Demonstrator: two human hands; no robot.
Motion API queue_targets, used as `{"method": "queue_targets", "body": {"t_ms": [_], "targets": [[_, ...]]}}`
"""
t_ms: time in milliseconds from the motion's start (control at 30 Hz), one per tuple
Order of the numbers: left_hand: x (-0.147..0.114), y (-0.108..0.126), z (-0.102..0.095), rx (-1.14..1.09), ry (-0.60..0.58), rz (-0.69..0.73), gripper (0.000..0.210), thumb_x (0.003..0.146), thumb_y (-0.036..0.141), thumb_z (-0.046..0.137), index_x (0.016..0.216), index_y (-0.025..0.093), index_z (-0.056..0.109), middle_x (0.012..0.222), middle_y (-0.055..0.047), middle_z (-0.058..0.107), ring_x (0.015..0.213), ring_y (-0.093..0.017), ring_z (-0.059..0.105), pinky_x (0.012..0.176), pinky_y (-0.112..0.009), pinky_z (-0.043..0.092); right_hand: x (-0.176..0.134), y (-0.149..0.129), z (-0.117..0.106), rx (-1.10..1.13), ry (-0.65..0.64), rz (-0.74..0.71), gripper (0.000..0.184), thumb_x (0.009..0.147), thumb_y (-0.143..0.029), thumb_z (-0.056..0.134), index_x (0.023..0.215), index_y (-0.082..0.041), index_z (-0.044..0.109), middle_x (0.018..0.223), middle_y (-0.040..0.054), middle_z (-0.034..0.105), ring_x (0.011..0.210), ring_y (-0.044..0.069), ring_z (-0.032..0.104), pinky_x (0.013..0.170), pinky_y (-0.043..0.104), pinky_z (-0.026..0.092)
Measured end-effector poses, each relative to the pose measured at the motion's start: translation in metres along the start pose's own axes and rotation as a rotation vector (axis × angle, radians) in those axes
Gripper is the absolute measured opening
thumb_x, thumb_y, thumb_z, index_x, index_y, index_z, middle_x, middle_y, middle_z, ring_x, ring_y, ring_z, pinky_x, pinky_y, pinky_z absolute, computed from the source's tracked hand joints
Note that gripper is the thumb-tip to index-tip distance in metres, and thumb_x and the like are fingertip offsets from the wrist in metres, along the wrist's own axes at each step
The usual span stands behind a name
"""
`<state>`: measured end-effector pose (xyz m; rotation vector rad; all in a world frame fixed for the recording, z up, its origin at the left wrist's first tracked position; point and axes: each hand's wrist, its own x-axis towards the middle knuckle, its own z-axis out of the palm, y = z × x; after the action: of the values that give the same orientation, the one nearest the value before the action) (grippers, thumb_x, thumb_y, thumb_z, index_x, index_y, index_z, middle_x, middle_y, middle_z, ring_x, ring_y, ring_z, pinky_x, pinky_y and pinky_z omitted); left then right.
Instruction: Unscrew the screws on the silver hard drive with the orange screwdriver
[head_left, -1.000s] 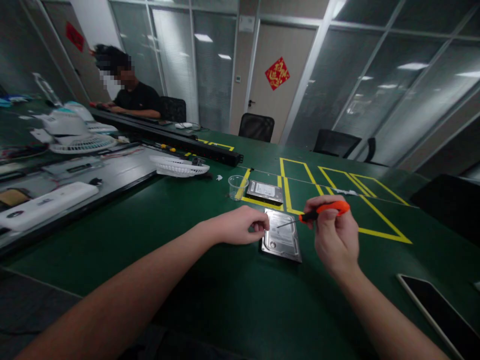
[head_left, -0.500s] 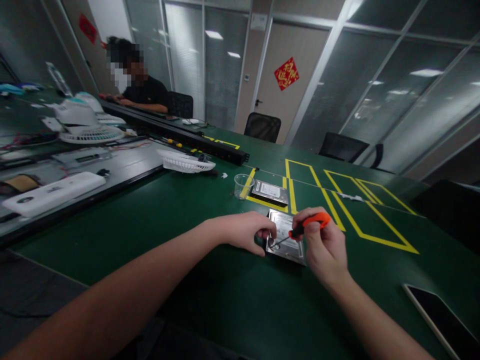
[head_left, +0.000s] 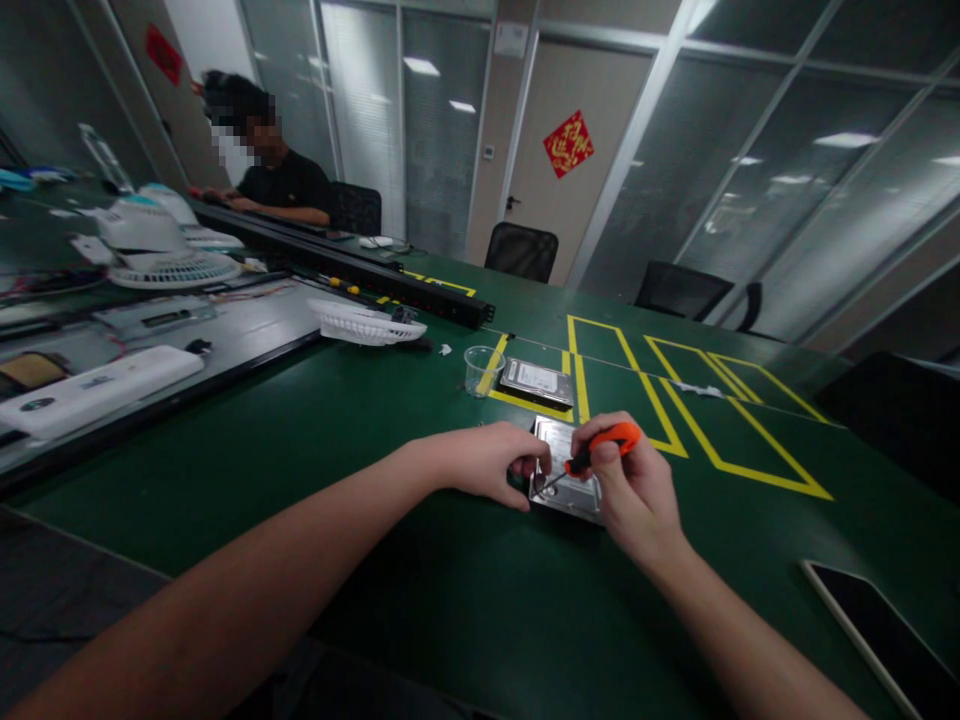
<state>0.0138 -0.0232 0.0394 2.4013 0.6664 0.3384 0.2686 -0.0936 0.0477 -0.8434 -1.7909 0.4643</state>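
A silver hard drive [head_left: 556, 452] lies flat on the green table in front of me. My left hand [head_left: 499, 465] grips its left edge, thumb low and fingers curled over the top. In my right hand [head_left: 634, 490] is a screwdriver [head_left: 616, 437] with an orange and black handle, held at a slant. Its thin shaft points down to the left, and the tip is at the drive's near left corner. Whether the tip sits in a screw is too small to tell. Behind this drive lies a second hard drive [head_left: 536, 382], beside a clear plastic cup [head_left: 482, 372].
Yellow tape [head_left: 720, 465] marks boxes on the table. A phone [head_left: 877, 630] lies at the near right. To the left are a large panel [head_left: 262, 325], white fan parts [head_left: 367, 323] and a long black bar [head_left: 337, 258]. Another person [head_left: 289, 185] sits across the table.
My right hand and the screwdriver have shifted a little to the left, with the tip closer to the drive's corner. My left hand stays in place. The view has turned slightly.
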Motion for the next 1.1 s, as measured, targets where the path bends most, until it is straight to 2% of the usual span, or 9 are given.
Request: {"method": "queue_targets", "body": {"t_ms": [200,367,433,533,767,867,967,1033,1100], "targets": [[0.001,0.0,0.0,-0.009,-0.001,-0.02,0.044,0.095,0.018,0.111,0.129,0.02,0.084,0.116,-0.004,0.081,0.104,-0.025,0.078,0.089,-0.033,0.057,0.004,0.001,-0.004,0.036,-0.105,0.054,0.046,0.129,-0.076,0.071,0.122,-0.03,0.076,0.099,0.0028,0.081,0.081,0.023,0.075,0.071,0.037,0.061],[0.002,-0.002,0.002,-0.033,-0.008,-0.033,0.046,0.096,0.02,0.113,0.132,0.02,0.085,0.119,-0.005,0.085,0.107,-0.027,0.081,0.093,-0.036,0.059,0.008,0.002,-0.006,-0.041,-0.161,0.068,0.025,0.129,-0.053,0.074,0.14,-0.032,0.068,0.112,0.0028,0.081,0.093,0.025,0.078,0.087,0.042,0.067],[0.002,-0.002,0.003,-0.046,0.002,-0.035,0.047,0.096,0.021,0.112,0.134,0.021,0.085,0.12,-0.006,0.085,0.109,-0.028,0.083,0.094,-0.036,0.061,0.009,0.002,-0.005,-0.073,-0.153,0.073,0.027,0.126,-0.046,0.076,0.146,-0.032,0.064,0.114,0.0034,0.081,0.095,0.026,0.08,0.09,0.044,0.068],[0.003,0.001,0.002,-0.035,-0.003,-0.064,0.049,0.095,0.023,0.112,0.136,0.021,0.084,0.12,-0.006,0.085,0.11,-0.029,0.083,0.094,-0.037,0.061,0.011,0.0,-0.003,-0.101,-0.104,0.086,0.038,0.122,-0.044,0.081,0.152,-0.031,0.063,0.112,0.0034,0.082,0.094,0.028,0.081,0.087,0.044,0.066],[0.01,0.015,-0.006,0.053,-0.054,-0.158,0.045,0.09,0.028,0.111,0.126,0.023,0.083,0.111,-0.003,0.082,0.096,-0.027,0.078,0.082,-0.036,0.056,0.029,-0.005,0.0,-0.025,-0.139,0.113,0.043,0.112,-0.035,0.086,0.153,-0.031,0.076,0.109,0.0022,0.081,0.09,0.026,0.079,0.085,0.044,0.066],[0.011,0.02,-0.008,0.072,-0.065,-0.19,0.043,0.091,0.027,0.11,0.122,0.023,0.08,0.109,-0.003,0.081,0.093,-0.026,0.077,0.078,-0.036,0.054,0.027,-0.003,0.006,0.03,-0.103,0.118,0.05,0.112,-0.035,0.088,0.16,-0.031,0.076,0.114,0.0038,0.083,0.093,0.027,0.081,0.088,0.046,0.07],[0.008,0.018,-0.004,0.032,-0.061,-0.182,0.047,0.091,0.027,0.112,0.125,0.022,0.079,0.112,-0.003,0.081,0.097,-0.026,0.077,0.082,-0.035,0.055,0.017,0.005,0.014,0.101,0.051,0.112,0.056,0.108,-0.035,0.093,0.159,-0.034,0.07,0.126,0.0064,0.086,0.102,0.029,0.086,0.095,0.049,0.074],[0.004,0.012,0.001,-0.012,-0.012,-0.167,0.049,0.091,0.027,0.111,0.128,0.022,0.08,0.117,-0.004,0.082,0.102,-0.027,0.079,0.085,-0.035,0.057,0.01,0.01,0.017,0.154,0.113,0.104,0.057,0.105,-0.036,0.098,0.153,-0.035,0.067,0.117,0.0033,0.086,0.101,0.03,0.088,0.093,0.049,0.074],[0.002,0.005,0.007,-0.028,0.027,-0.145,0.052,0.089,0.024,0.112,0.131,0.022,0.081,0.119,-0.004,0.082,0.106,-0.028,0.08,0.089,-0.035,0.057,0.003,0.011,0.018,0.154,0.133,0.096,0.051,0.107,-0.036,0.098,0.149,-0.036,0.068,0.112,0.0022,0.085,0.103,0.03,0.088,0.092,0.048,0.074]]}}
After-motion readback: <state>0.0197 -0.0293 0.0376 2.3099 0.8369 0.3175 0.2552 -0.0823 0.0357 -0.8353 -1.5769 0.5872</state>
